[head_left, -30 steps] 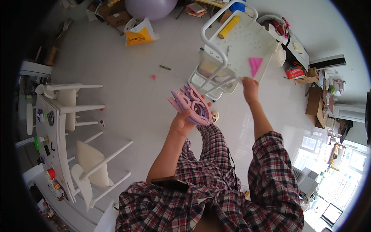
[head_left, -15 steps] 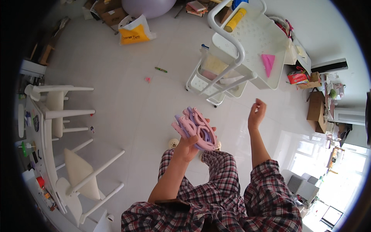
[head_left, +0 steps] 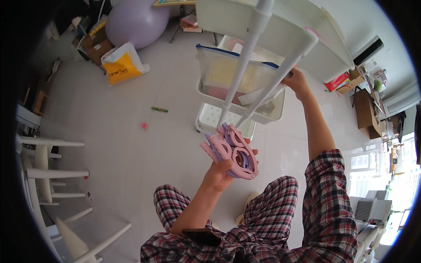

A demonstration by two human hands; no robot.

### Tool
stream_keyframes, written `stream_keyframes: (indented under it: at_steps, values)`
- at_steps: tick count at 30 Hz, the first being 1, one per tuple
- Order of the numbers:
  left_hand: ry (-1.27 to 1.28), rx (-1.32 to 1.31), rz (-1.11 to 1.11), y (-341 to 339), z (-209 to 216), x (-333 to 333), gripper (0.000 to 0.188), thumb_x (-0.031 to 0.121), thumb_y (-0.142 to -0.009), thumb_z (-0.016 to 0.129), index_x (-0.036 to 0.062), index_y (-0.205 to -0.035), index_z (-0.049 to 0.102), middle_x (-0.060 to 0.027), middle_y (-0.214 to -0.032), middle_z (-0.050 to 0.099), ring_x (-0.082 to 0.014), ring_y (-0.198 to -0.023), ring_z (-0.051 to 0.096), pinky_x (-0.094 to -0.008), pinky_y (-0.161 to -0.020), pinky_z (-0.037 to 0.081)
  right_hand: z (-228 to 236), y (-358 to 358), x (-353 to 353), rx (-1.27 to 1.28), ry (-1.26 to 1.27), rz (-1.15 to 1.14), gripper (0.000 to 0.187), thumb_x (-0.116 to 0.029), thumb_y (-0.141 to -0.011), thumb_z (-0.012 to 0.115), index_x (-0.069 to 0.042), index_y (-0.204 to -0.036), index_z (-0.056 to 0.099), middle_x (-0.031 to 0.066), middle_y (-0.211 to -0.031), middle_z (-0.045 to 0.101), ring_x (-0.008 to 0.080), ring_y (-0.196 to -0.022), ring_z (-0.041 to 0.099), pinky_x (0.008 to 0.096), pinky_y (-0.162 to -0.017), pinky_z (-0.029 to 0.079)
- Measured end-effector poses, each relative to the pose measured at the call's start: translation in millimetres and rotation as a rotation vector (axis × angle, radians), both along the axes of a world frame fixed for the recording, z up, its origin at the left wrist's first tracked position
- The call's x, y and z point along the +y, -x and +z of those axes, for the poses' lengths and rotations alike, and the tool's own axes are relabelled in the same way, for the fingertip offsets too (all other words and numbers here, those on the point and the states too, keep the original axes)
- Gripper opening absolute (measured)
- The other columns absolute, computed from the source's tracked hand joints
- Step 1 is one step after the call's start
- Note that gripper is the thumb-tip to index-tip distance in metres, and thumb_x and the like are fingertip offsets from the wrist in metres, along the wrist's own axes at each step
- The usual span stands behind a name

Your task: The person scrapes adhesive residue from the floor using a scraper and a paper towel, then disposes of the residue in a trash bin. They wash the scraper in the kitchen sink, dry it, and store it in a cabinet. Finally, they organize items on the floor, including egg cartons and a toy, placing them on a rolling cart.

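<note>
A bundle of pink and purple plastic folding hangers (head_left: 237,153) lies folded in my left hand (head_left: 219,173), the thumb over the near side and fingertips showing on the far side. My right hand (head_left: 298,82) reaches forward to the middle basket (head_left: 274,115) of a white trolley. Its fingers are closed at the right end of a clear zip bag (head_left: 215,65) with a blue top edge; the trolley's tubes partly hide them. Pale yellow and pink contents show through the bag.
The trolley's white handle tubes (head_left: 245,57) slant down between my hands. A green stick-like item (head_left: 159,109) and a small pink piece (head_left: 144,126) lie on the floor. White chair legs (head_left: 57,174) jut in at left. A purple ball (head_left: 138,22) and a yellow-white bag (head_left: 125,65) are farther off.
My right hand has moved forward from the air beside the trolley to the zip bag in its middle basket. The trolley now appears nearer. The hangers remain in my left hand.
</note>
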State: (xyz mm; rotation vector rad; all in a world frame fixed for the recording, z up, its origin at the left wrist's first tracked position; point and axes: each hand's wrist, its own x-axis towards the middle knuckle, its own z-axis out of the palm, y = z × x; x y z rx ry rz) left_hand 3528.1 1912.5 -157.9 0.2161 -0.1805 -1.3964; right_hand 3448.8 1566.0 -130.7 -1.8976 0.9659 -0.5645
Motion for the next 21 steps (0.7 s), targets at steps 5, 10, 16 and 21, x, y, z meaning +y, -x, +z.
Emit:
stream_keyframes:
  at_steps: [5,10,16,21]
  values:
    - [0.063,-0.082,-0.026,5.4,-16.5,-38.8,0.083,0.018,-0.071,0.072,0.013,-0.136,0.021,-0.011,-0.129,0.037,-0.0354,-0.119,0.042,-0.0484,-0.093,0.045,16.4,-3.8,0.8,-0.252,0.131,0.022,0.019,-0.014,-0.077,0.069,0.0,-0.086,0.063,0.0015,-0.068,0.057,0.0073,-0.062,0.049,0.0226,-0.059,0.043]
    - [0.044,-0.114,-0.069,19.3,-10.0,-28.1,0.084,0.018,-0.071,0.072,0.0127,-0.137,0.021,-0.0107,-0.128,0.038,-0.0354,-0.118,0.043,-0.0469,-0.094,0.044,12.1,-15.2,30.5,-0.493,-0.183,-0.145,0.015,-0.013,-0.081,0.065,0.0,-0.089,0.062,0.0027,-0.076,0.06,0.0109,-0.062,0.055,0.0235,-0.061,0.046]
    - [0.123,-0.2,-0.076,10.4,2.8,-31.5,0.086,0.02,-0.069,0.074,0.0125,-0.137,0.02,-0.0102,-0.127,0.039,-0.0347,-0.116,0.045,-0.0463,-0.093,0.045,48.9,-56.0,29.3,-0.715,-0.375,-0.22,0.02,-0.01,-0.08,0.064,-0.002,-0.098,0.059,0.0079,-0.091,0.062,0.0189,-0.082,0.06,0.0351,-0.074,0.052]
    - [0.134,-0.173,-0.088,12.6,-0.7,-38.7,0.091,0.021,-0.065,0.078,0.0104,-0.137,0.023,-0.0116,-0.124,0.043,-0.0356,-0.113,0.047,-0.0507,-0.088,0.048,83.8,-48.9,20.1,-0.905,-0.7,-0.237,0.021,-0.009,-0.08,0.062,-0.004,-0.101,0.059,0.0116,-0.099,0.062,0.0233,-0.094,0.059,0.039,-0.081,0.05]
